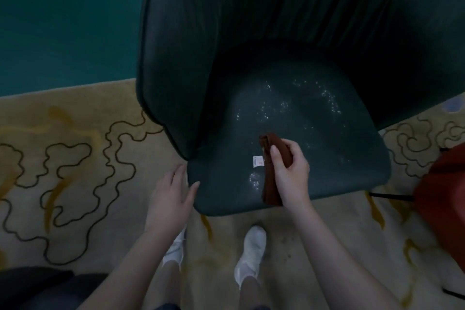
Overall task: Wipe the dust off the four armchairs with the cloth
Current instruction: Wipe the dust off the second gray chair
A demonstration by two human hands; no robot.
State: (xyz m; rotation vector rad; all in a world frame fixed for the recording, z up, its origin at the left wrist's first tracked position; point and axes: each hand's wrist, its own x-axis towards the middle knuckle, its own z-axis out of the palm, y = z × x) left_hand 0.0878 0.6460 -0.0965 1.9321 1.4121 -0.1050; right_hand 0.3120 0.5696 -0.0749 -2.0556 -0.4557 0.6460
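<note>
A dark green armchair (289, 63) fills the upper middle of the head view. White dust specks (289, 106) are scattered over its seat cushion. My right hand (289, 173) grips a folded brown cloth (269, 178) with a small white label, held over the front of the seat. My left hand (173, 191) is open, its fingertips touching the seat's front left corner.
A beige carpet (75, 163) with dark squiggly lines and yellow streaks lies under the chair. A teal floor area (63, 20) is at the back left. A red-brown chair (445, 199) stands at the right edge. A dark object (32, 289) sits at the bottom left. My white shoes (251, 251) are below the seat.
</note>
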